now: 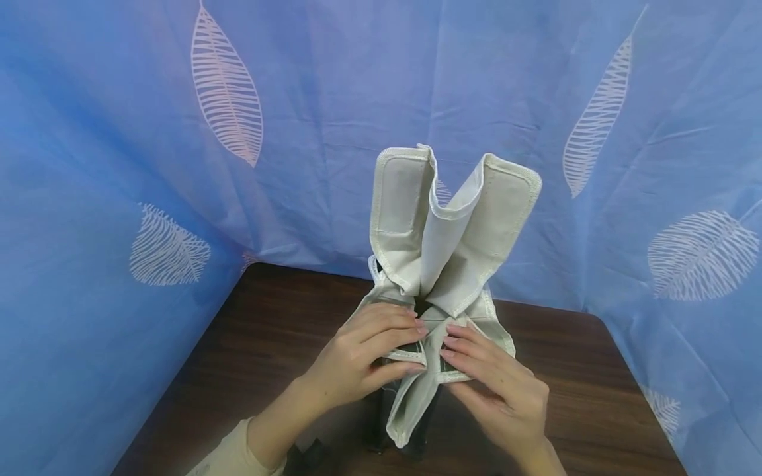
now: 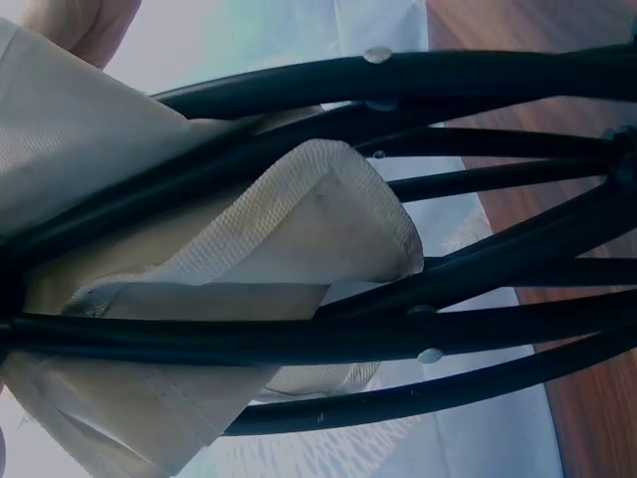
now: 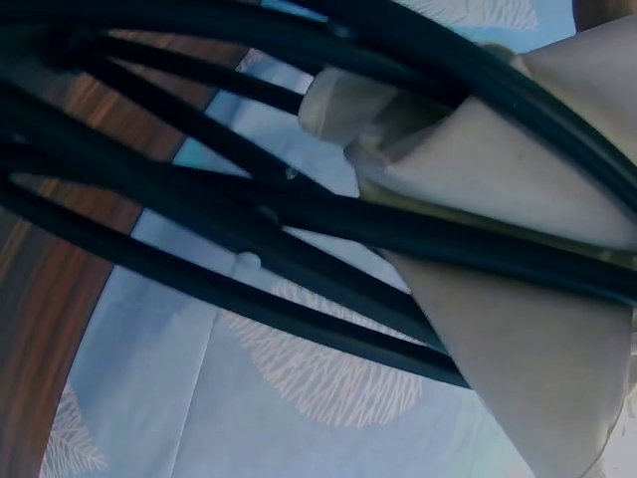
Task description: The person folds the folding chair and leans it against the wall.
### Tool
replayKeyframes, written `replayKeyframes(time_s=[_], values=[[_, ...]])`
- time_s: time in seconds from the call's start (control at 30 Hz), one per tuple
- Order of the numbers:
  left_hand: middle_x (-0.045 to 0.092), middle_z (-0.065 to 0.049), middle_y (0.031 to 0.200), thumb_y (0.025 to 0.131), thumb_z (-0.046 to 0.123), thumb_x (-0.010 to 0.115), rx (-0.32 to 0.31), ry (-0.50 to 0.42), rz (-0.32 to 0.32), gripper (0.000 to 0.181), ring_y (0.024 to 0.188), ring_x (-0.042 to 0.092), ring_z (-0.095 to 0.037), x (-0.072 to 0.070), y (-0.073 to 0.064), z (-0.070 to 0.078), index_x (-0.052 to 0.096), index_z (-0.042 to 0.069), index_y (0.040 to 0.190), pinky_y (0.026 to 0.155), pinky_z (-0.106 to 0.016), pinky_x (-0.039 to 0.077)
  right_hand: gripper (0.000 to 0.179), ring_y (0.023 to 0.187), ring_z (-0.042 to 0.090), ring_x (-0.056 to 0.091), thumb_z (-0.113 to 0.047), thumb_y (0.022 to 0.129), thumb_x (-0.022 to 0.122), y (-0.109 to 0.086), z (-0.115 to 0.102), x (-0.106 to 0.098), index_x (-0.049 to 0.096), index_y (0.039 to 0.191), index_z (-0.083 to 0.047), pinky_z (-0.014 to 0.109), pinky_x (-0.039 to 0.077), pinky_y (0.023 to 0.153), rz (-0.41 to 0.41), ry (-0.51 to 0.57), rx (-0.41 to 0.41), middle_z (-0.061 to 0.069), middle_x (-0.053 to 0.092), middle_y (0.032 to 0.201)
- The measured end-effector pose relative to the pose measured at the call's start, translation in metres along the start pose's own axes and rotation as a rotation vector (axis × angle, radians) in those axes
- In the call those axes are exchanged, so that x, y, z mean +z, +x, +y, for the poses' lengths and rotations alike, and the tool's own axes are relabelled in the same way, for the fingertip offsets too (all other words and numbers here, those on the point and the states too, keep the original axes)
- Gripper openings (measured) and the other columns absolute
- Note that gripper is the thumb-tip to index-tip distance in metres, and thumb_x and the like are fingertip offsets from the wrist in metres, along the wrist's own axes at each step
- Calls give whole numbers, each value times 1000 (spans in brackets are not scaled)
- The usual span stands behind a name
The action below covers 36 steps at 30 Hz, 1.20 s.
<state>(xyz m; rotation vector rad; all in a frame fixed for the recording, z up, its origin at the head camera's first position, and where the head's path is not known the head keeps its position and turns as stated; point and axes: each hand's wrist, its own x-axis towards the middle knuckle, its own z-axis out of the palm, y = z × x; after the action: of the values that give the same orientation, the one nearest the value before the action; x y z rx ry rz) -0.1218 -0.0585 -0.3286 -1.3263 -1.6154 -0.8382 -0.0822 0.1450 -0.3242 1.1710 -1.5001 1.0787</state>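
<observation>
A folding stool with a cream fabric seat [image 1: 455, 258] stands upright on the table, its cloth bunched and several stiff flaps spread upward. My left hand [image 1: 372, 347] grips the near left of the fabric, with the thumb below the fingers. On the near right my right hand [image 1: 500, 383] holds another fabric corner between fingers and thumb. Dark tubes [image 2: 249, 342] cross beneath the cloth in the left wrist view. The right wrist view shows similar tubes [image 3: 328, 214] beside hanging fabric [image 3: 537, 339]. In the head view, hands and cloth hide most of the frame.
The dark wooden table [image 1: 268, 317] lies under the stool. Blue curtains [image 1: 357, 79] with white leaf prints hang behind and along both sides. A small black object [image 1: 312, 456] sits near the left sleeve, too dim to identify.
</observation>
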Motion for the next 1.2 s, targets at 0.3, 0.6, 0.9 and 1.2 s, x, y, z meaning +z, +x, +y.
replayKeyframes(time_s=[0.3, 0.6, 0.9, 1.2], values=[[63, -14, 123, 96, 34, 60, -38, 35, 11, 42, 119, 58, -31, -3, -5, 5, 64, 0, 121, 106, -41, 46, 28, 117, 26, 64, -12, 79, 80, 5, -6, -4, 71, 90, 13, 28, 48, 104, 28, 20, 8, 17, 73, 108], [43, -20, 149, 96, 46, 51, -176, 23, 110, 68, 140, 40, -27, -21, -23, -6, 46, -9, 136, 118, -33, 33, 42, 113, 29, 60, -27, 77, 82, 10, -7, -24, 72, 89, 12, 34, 40, 103, 362, -174, 63, 18, 74, 103], [32, -23, 153, 93, 54, 53, -382, -7, 122, 83, 144, 32, -30, -43, -53, -21, 35, -10, 142, 121, -30, 25, 72, 126, 25, 48, -41, 71, 85, -10, 1, -55, 63, 113, 13, 33, 29, 111, 384, -322, 249, 17, 64, 126], [13, -12, 163, 84, 67, 59, -728, -115, -198, 106, 151, 15, -24, -36, -116, -34, 9, 8, 156, 116, -59, 25, 102, 148, 22, 22, -47, 68, 83, -85, 19, -82, 35, 150, -9, 44, 16, 122, -33, -412, 746, 15, 35, 155]])
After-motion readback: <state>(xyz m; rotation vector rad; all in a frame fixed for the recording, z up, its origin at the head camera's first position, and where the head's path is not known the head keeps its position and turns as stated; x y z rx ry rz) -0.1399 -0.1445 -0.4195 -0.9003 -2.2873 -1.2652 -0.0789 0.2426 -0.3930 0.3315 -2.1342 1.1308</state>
